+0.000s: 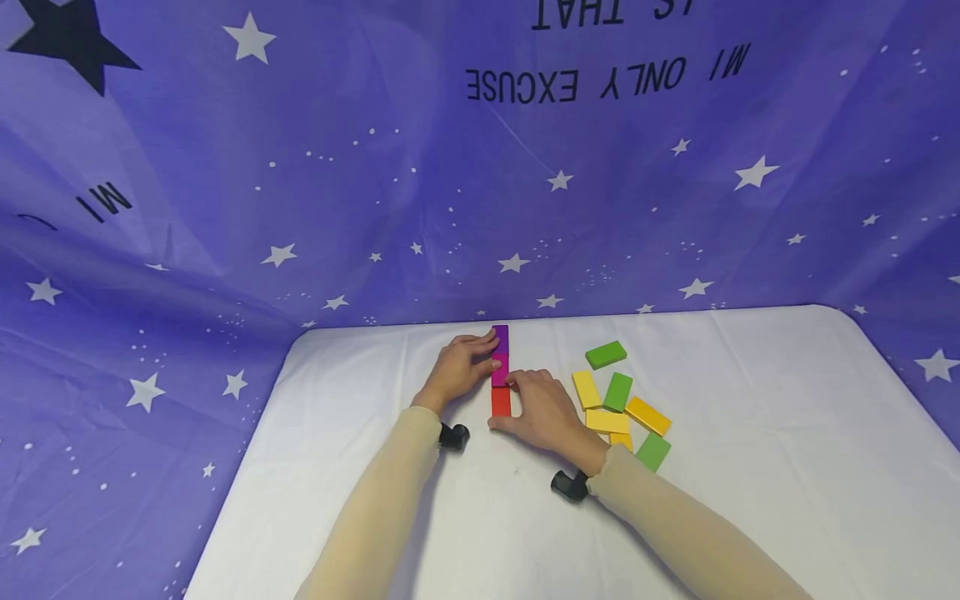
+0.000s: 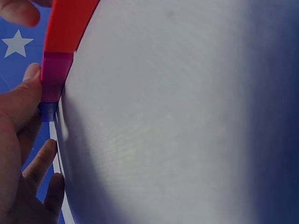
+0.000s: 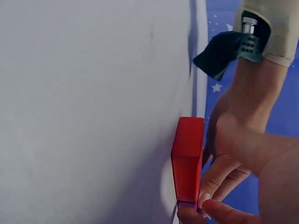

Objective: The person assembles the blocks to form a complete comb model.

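A purple block (image 1: 500,337), a magenta block (image 1: 501,373) and a red block (image 1: 501,402) stand end to end in a straight row on the white tabletop. My left hand (image 1: 459,368) rests at the row's left, its thumb touching the magenta block and its forefinger beside the purple one. On the other side is my right hand (image 1: 546,410), with the forefinger against the row near the red-magenta seam. Its thumb hovers close to the red block's near end; the right wrist view shows that end of the red block (image 3: 187,158) uncovered.
Right of my right hand lie loose blocks: a green one (image 1: 606,355), a yellow one (image 1: 587,390), an orange one (image 1: 648,415) and several others. Behind the white table (image 1: 750,400) hangs a purple cloth (image 1: 420,208) with stars. Each wrist carries a black camera.
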Demonstrator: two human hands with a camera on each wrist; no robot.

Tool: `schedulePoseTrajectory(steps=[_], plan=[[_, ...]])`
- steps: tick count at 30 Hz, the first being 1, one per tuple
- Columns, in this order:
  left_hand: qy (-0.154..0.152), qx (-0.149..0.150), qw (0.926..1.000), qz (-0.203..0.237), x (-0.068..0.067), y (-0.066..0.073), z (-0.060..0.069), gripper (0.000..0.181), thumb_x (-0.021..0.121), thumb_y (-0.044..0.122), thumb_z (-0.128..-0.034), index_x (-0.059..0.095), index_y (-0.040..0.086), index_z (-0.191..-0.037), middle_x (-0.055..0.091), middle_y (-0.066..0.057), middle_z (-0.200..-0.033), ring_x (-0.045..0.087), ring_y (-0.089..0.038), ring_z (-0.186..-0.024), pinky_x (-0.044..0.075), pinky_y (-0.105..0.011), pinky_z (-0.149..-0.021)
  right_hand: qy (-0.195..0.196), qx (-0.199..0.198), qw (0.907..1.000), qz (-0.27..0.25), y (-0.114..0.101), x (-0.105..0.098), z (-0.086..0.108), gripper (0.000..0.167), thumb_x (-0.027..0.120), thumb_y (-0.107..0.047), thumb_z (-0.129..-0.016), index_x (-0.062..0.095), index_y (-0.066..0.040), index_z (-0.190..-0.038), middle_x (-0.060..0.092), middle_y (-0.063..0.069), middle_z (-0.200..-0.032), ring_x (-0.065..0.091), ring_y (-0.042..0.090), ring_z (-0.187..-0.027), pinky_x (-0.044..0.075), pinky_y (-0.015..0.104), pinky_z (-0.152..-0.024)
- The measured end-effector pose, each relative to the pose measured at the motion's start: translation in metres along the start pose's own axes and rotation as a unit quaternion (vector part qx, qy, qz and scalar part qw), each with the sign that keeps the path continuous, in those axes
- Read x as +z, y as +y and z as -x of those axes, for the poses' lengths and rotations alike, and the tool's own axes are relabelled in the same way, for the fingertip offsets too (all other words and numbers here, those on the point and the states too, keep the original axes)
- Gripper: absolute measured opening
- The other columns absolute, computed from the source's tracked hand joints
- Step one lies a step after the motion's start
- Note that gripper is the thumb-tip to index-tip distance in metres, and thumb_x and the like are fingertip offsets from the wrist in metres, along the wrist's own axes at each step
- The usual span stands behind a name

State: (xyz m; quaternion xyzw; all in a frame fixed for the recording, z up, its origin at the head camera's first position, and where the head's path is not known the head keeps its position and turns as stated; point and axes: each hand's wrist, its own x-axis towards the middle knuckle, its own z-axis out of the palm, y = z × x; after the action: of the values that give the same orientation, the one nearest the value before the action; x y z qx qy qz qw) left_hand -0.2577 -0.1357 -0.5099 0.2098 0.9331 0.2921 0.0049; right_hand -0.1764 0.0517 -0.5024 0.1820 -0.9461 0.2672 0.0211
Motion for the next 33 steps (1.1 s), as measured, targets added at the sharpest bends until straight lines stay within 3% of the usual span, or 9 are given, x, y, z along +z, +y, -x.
schedulePoseTrajectory(steps=[6, 13, 33], plan=[[0.002, 0.009, 1.0, -0.003, -0.0002, -0.0008, 0.0, 0.048, 0.072, 0.029, -0.0934, 0.062, 0.012, -0.137, 0.05, 0.003, -0.15, 0.046, -0.028, -0.137, 0.033, -0.047, -0.116, 0.012, 0.002, 0.9999, -0.006, -0.0021, 0.0004, 0.0038, 0.052, 0.086, -0.04, -0.077, 0.07, -0.008, -0.114, 0.071, 0.004, -0.102, 0.059, 0.027, -0.099, 0.049, 0.041, -0.084], [0.004, 0.014, 0.9999, 0.002, 0.0007, -0.0015, -0.0005, 0.049, 0.071, 0.03, -0.0939, 0.062, 0.011, -0.138, 0.051, 0.002, -0.15, 0.046, -0.028, -0.137, 0.033, -0.049, -0.115, 0.029, 0.011, 0.9995, -0.001, -0.0037, 0.0028, 0.0041, 0.051, 0.087, -0.039, -0.076, 0.071, -0.007, -0.112, 0.073, 0.005, -0.102, 0.061, 0.027, -0.099, 0.049, 0.042, -0.083], [-0.003, 0.01, 0.9999, -0.001, -0.0001, 0.0, 0.0003, 0.048, 0.069, 0.03, -0.0957, 0.061, 0.011, -0.139, 0.049, 0.002, -0.152, 0.044, -0.029, -0.139, 0.031, -0.048, -0.116, 0.022, 0.013, 0.9994, -0.024, 0.0024, 0.0047, 0.0014, 0.051, 0.087, -0.039, -0.076, 0.072, -0.008, -0.113, 0.073, 0.003, -0.102, 0.06, 0.025, -0.1, 0.049, 0.04, -0.086]])
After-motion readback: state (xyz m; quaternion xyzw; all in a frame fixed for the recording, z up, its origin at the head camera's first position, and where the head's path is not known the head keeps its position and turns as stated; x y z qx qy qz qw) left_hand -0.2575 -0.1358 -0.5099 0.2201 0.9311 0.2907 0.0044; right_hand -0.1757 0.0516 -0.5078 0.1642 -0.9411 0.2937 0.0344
